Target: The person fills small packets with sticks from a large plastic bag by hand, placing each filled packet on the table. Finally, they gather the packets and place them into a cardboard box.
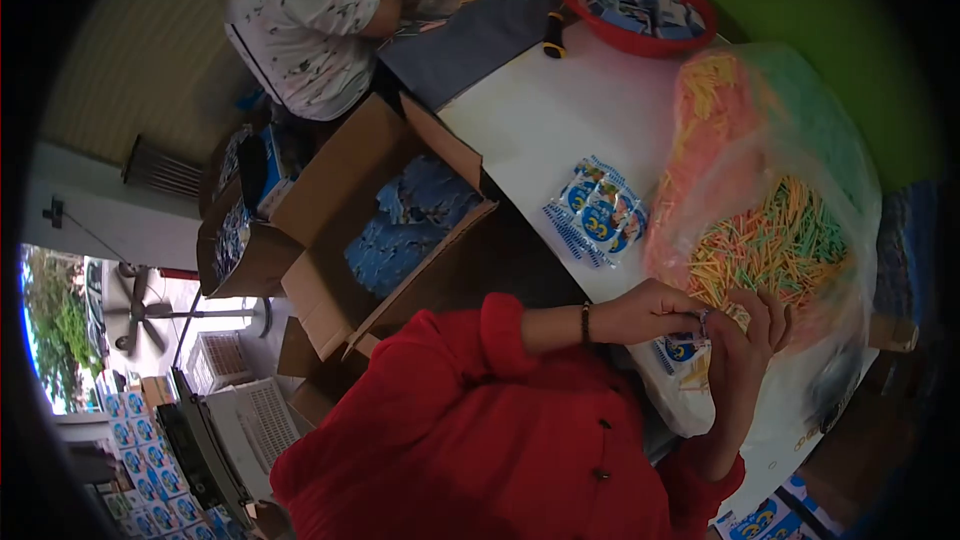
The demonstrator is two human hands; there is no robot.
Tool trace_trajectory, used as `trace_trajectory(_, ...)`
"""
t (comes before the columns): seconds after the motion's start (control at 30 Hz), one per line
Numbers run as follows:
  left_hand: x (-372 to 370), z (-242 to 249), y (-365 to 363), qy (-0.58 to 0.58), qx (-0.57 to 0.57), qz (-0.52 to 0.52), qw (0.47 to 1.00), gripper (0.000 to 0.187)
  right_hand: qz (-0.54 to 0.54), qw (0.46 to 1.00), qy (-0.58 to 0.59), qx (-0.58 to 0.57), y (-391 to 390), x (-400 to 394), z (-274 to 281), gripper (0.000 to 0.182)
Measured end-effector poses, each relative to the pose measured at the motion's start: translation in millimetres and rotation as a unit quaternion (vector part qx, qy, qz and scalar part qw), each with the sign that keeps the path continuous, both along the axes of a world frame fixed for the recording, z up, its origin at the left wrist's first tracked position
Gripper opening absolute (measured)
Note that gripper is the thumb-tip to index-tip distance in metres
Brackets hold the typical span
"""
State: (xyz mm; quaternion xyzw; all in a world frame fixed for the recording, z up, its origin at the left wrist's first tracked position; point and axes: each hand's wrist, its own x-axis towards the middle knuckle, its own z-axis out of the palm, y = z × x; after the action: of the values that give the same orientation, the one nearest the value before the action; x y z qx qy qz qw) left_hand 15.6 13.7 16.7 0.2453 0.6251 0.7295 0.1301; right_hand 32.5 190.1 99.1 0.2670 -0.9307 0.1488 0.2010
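My left hand (650, 312), with a dark bracelet at the wrist, pinches the top edge of a small blue-and-white packet (682, 348). Facing it, my right hand (748, 332) has its thumb and index finger closed on the same edge, its other fingers curled. The packet hangs below the fingertips, partly hidden by them. Just beyond my hands lies a large clear plastic bag (860, 200), open over a heap of thin pink, yellow and green sticks (790, 240). Several similar filled packets (600, 210) lie together on the white table (510, 110).
A red bowl (640, 43) of packets and a black-and-yellow tool (554, 35) are at the far side. An open cardboard box (325, 175) holding blue wrappers stands left of the table. Behind it, a co-worker (310, 35) in a patterned white shirt handles something at the table's far end.
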Motion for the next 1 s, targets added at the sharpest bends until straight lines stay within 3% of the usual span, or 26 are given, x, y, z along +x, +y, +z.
trace_trajectory(0.07,6,4,-7,-0.023,0.010,0.004,1.000,0.021,0.016,1.000,-0.018,0.020,-16,-2,7,0.018)
trace_trajectory(0.13,11,7,-15,-0.200,0.128,0.052,0.970,0.019,0.006,0.998,-0.029,0.048,-27,-3,15,0.020)
trace_trajectory(0.2,1,11,-39,-0.171,0.142,0.085,0.971,0.018,0.021,0.982,-0.060,-0.180,-35,-5,9,0.025)
trace_trajectory(0.23,-3,9,-52,-0.133,0.072,0.144,0.978,0.019,0.006,0.983,-0.053,-0.177,-34,-5,1,0.025)
trace_trajectory(0.27,-10,5,-63,-0.093,0.002,0.204,0.975,0.019,0.004,0.953,-0.106,-0.283,-33,-6,-12,0.024)
trace_trajectory(0.3,-24,-5,-77,0.089,-0.139,0.284,0.945,0.023,0.005,0.909,-0.156,-0.387,-34,-7,-24,0.024)
trace_trajectory(0.33,-35,-8,-86,0.267,-0.268,0.351,0.857,0.028,0.008,0.901,-0.198,-0.386,-39,-7,-37,0.020)
trace_trajectory(0.37,-37,-11,-89,0.273,-0.265,0.343,0.859,0.028,0.014,0.890,-0.240,-0.387,-49,-7,-48,0.018)
trace_trajectory(0.43,-46,-4,-93,0.269,-0.543,0.448,0.657,0.045,0.007,0.835,-0.338,-0.434,-81,-6,-56,0.025)
trace_trajectory(0.47,-53,-23,-101,0.232,-0.521,0.462,0.679,0.063,0.002,0.834,-0.331,-0.441,-91,-7,-67,0.025)
trace_trajectory(0.5,-55,-21,-104,0.241,-0.521,0.456,0.680,0.063,-0.012,0.822,-0.351,-0.447,-101,-8,-83,0.031)
trace_trajectory(0.57,-54,-18,-111,0.030,-0.553,0.346,0.758,0.071,-0.028,0.808,-0.366,-0.460,-107,-12,-102,0.037)
trace_trajectory(0.63,-57,-40,-121,0.080,-0.547,0.351,0.755,0.072,-0.036,0.829,-0.339,-0.443,-111,-17,-112,0.049)
trace_trajectory(0.7,-58,-51,-130,0.084,-0.438,0.237,0.863,0.066,-0.015,0.816,-0.313,-0.485,-118,-21,-131,0.051)
trace_trajectory(0.73,-49,-45,-127,0.096,-0.409,0.254,0.871,0.053,0.005,0.803,-0.290,-0.521,-120,-22,-133,0.054)
trace_trajectory(0.77,-40,-39,-123,0.099,-0.411,0.247,0.872,0.053,0.000,0.802,-0.286,-0.525,-121,-22,-135,0.054)
trace_trajectory(0.8,-31,-30,-118,-0.032,-0.263,0.225,0.938,0.048,0.001,0.771,-0.320,-0.551,-122,-21,-132,0.058)
trace_trajectory(0.83,-25,-25,-114,-0.164,-0.104,0.196,0.961,0.045,0.004,0.738,-0.354,-0.574,-121,-20,-128,0.063)
trace_trajectory(0.87,-22,-24,-114,-0.165,-0.105,0.193,0.961,0.045,0.001,0.738,-0.354,-0.575,-119,-21,-122,0.063)
trace_trajectory(0.93,-17,-22,-118,-0.230,0.019,0.165,0.959,0.048,0.055,0.579,-0.529,-0.618,-115,-26,-104,0.059)
trace_trajectory(1.0,-10,-24,-122,-0.194,0.052,0.163,0.966,0.053,0.096,0.566,-0.522,-0.630,-116,-27,-83,0.059)
